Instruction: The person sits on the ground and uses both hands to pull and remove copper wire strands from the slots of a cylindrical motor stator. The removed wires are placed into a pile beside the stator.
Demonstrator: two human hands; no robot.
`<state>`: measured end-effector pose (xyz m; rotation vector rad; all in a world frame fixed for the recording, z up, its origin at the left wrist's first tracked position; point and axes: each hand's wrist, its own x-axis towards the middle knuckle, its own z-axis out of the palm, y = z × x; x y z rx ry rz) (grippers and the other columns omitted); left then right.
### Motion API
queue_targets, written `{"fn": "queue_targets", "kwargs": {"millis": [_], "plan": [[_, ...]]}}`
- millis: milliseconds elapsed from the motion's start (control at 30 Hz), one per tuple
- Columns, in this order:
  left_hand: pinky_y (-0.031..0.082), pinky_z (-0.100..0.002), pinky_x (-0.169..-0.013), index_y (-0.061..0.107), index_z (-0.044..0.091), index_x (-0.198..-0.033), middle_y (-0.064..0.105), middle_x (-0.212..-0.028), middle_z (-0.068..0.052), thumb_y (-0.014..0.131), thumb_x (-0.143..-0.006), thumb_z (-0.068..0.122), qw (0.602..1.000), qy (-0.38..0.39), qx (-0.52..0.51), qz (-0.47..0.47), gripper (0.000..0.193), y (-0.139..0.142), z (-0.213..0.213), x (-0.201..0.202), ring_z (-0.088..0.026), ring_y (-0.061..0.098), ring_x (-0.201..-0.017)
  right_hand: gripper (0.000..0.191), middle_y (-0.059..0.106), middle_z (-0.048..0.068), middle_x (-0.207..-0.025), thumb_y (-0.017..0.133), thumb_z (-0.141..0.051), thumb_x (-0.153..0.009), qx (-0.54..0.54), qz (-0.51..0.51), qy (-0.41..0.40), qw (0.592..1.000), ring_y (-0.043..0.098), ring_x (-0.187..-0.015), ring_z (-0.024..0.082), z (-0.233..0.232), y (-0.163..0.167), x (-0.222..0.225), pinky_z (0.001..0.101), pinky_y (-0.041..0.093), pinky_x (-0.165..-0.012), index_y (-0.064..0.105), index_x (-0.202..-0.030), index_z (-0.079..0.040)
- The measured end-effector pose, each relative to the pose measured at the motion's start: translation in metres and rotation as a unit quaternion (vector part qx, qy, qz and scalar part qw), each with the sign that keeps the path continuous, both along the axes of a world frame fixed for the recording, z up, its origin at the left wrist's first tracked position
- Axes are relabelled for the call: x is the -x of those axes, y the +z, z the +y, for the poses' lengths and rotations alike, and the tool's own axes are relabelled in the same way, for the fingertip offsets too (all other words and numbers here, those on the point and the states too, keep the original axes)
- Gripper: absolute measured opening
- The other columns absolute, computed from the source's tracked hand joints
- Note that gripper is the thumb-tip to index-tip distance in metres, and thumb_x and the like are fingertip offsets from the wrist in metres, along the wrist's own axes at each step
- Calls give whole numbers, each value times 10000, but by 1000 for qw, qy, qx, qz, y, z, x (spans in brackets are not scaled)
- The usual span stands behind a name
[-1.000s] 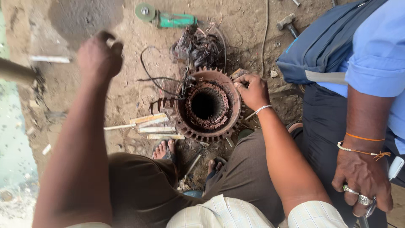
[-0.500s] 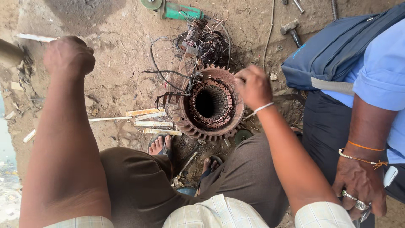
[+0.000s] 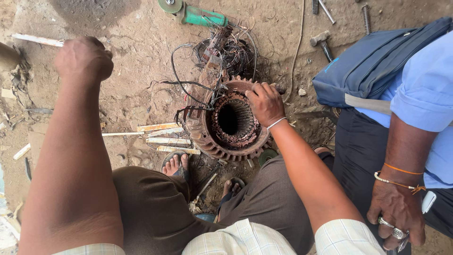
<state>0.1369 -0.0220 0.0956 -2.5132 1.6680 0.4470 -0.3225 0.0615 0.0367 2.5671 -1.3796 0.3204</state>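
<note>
Rust-brown dirt floor spread across the whole view, littered with scraps. At the far left the left hand was raised well above the ground, its grip balled into a tight fist; a pale stick showed just beyond the knuckles, though whether the fist was clamped on it could not be told. Lower down, a few pale wooden strips lay side by side on the floor, just beside a bare foot in a sandal.

Near the middle sat the motor stator, resting on the floor between the person's knees and tipped so its bore faced up. Its outer shell was rusty and ringed with cooling fins like teeth, the inner slots were packed with dark coppery windings, and the centre hole was black. Loose black wires curled out from its left rim, and a tangled bundle of burnt wire lay behind it, near a green angle grinder.

The right hand rested on the stator's upper right rim, fingers curled and pinched down on the windings there, a thin band at the wrist. Further right, a hammer lay on the floor, and another person in a blue shirt stood with a blue bag, one ringed hand hanging down.
</note>
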Motion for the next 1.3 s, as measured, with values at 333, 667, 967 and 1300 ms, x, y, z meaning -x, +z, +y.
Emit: {"fn": "queue_targets", "kwargs": {"millis": [333,667,967,1300], "plan": [[564,-438,-705,774,247,-1139,744,-1012,-116,715,-987,462,997,-7,54,49,270,-3,-2,0,-277,685,-871,59,707,117,-948,750,-67,-916,-119,-215,-211,946,692,-882,285,26,59,29,408,543,-805,701,-945,-49],[550,-487,-661,765,108,-1099,739,-924,-197,733,-1062,273,921,-198,317,106,173,102,27,43,-362,697,-769,69,721,124,-949,797,-103,-860,-185,-173,-142,957,692,-859,309,-6,74,22,417,541,-796,783,-920,-72],[548,-479,-612,764,131,-1061,760,-941,-115,844,-932,299,903,-206,367,83,227,99,43,56,-331,711,-792,102,725,105,-1034,755,-46,-855,-139,-110,-27,984,675,-997,312,-34,66,-10,411,538,-901,760,-956,-55],[567,-451,-639,739,113,-1133,752,-925,-122,838,-930,281,906,-230,351,54,281,69,27,50,-316,720,-801,105,687,112,-916,733,-166,-934,-213,-39,-94,972,651,-956,314,-31,90,13,446,509,-903,747,-913,-63]]}}
